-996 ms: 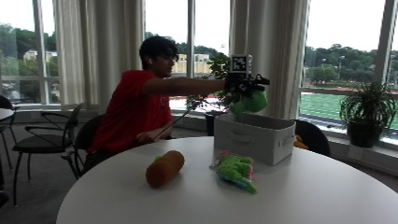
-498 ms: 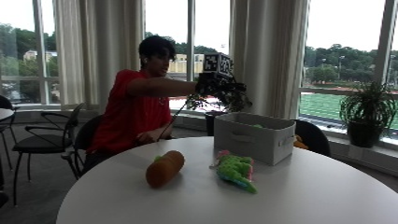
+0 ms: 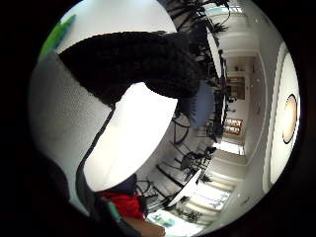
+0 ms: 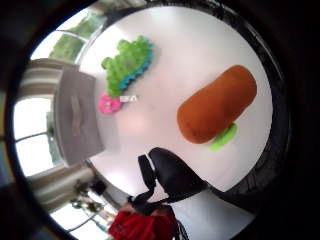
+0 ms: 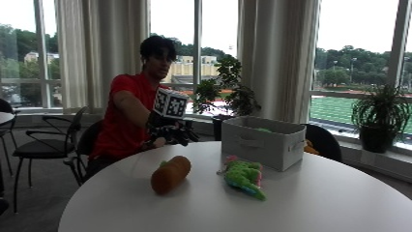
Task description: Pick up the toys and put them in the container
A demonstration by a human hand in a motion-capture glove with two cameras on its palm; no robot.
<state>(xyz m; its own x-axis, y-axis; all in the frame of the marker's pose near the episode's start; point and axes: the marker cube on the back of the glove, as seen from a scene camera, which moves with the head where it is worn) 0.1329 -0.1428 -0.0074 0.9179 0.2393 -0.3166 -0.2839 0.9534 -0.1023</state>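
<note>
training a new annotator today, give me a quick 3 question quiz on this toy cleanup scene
1. True or false: the gloved right hand is holding a toy.
2. Which toys lie on the white table?
A. an orange-brown plush toy and a green plush toy
B. only a green one
C. none
3. Fill in: the green plush toy lies nearer the ____ than the orange-brown one does.

Key
1. False; it hangs above the table edge with nothing in it.
2. A
3. grey container
</note>
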